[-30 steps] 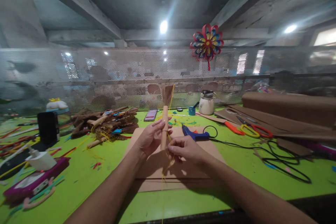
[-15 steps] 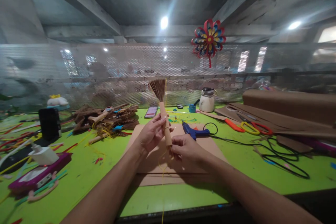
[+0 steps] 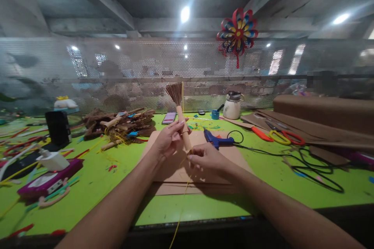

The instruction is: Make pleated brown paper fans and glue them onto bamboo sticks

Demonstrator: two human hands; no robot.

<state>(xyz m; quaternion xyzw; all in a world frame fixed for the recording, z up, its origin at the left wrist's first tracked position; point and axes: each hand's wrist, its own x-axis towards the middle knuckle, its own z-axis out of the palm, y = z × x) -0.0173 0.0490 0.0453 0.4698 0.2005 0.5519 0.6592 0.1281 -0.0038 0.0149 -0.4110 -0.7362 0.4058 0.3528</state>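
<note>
A small handmade paper broom (image 3: 183, 132) leans to the upper left over the middle of the table, its fringed dark brown fan at the top and its rolled tan handle below. My left hand (image 3: 171, 138) is closed around the middle of that handle. At the handle's lower end, my right hand (image 3: 206, 157) pinches with thumb and index finger around a thin yellow string (image 3: 180, 212), which trails down past the table's front edge. Another strand of yellow string stands up beside the fan. Tan cardboard sheets (image 3: 172, 188) lie beneath both hands.
A blue glue gun (image 3: 217, 140) with a black cord lies right of my hands. Scissors (image 3: 280, 136), brown paper (image 3: 321, 118) and a white jug (image 3: 231, 107) are farther right. Brown paper scraps (image 3: 119, 124), a phone (image 3: 168, 118) and a purple power strip (image 3: 51, 184) are left.
The view has tipped slightly downward. My right hand has shifted a little at the handle's lower end, and the hanging string now slants to the lower left. My left hand keeps its hold.
</note>
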